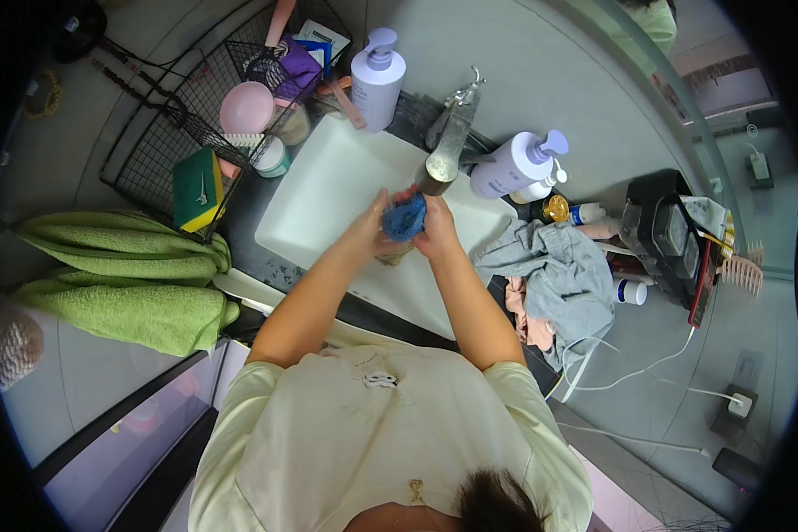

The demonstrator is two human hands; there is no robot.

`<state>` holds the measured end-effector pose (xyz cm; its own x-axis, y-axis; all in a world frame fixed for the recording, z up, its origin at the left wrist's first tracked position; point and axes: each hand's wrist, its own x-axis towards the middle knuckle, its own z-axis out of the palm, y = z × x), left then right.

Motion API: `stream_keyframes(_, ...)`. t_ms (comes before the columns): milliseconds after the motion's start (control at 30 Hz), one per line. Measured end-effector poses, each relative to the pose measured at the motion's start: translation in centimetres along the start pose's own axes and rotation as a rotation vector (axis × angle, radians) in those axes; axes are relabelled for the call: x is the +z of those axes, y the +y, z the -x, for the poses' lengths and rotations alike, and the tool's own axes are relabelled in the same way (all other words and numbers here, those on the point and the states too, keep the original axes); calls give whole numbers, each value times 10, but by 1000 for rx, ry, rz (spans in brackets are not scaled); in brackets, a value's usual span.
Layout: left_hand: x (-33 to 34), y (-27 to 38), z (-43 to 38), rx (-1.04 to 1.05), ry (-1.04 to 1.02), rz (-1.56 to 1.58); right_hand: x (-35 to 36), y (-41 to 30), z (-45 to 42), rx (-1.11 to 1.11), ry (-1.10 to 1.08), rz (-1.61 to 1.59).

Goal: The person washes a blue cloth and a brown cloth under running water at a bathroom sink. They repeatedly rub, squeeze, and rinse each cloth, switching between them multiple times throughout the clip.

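Observation:
Over the white washbasin (332, 179), both hands are gathered around a bunched wet-looking blue cloth (404, 218). My left hand (374, 223) grips it from the left side, fingers partly hidden behind it. My right hand (437, 225) holds it from the right, just below the metal faucet (449, 149). The cloth is close to the spout; whether water runs over it I cannot tell. Beneath the hands a brownish patch (394, 254) shows, and what it is stays unclear.
Lilac pump bottles (378, 90) (513, 166) stand beside the faucet. A black wire basket (146, 153) with a green-yellow sponge (198, 189) hangs left, above a green towel (139, 286). Grey fabric (552, 266) lies on the right counter, near a white cable (632, 386).

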<state>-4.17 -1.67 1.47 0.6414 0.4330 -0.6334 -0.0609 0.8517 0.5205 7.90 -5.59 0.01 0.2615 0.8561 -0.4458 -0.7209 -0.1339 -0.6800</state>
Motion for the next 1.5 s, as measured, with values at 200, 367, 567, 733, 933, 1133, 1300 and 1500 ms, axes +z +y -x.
stream_keyframes(200,-25,-6,11,-188,-415,198,13,-34,15,8,-551,617)
stream_keyframes(367,-26,-16,2,-205,-488,-129,17,-36,11,165,-586,578)
stream_keyframes(567,-13,-31,-1,288,-87,-606,30,-4,16,-462,-273,1044)
stream_keyframes(733,-5,-28,-1,514,221,-1197,19,10,6,-209,33,773)
stream_keyframes(933,-17,-5,11,171,35,-596,-12,-10,16,59,-84,358)
stream_keyframes(1133,-42,-4,0,252,113,-374,-23,-14,39,-74,-104,501)
stream_keyframes(1300,-29,-4,10,297,59,-114,-43,-5,47,-308,-256,903)
stream_keyframes(1500,-33,-8,11,542,56,-340,-42,-24,38,-122,-322,989)
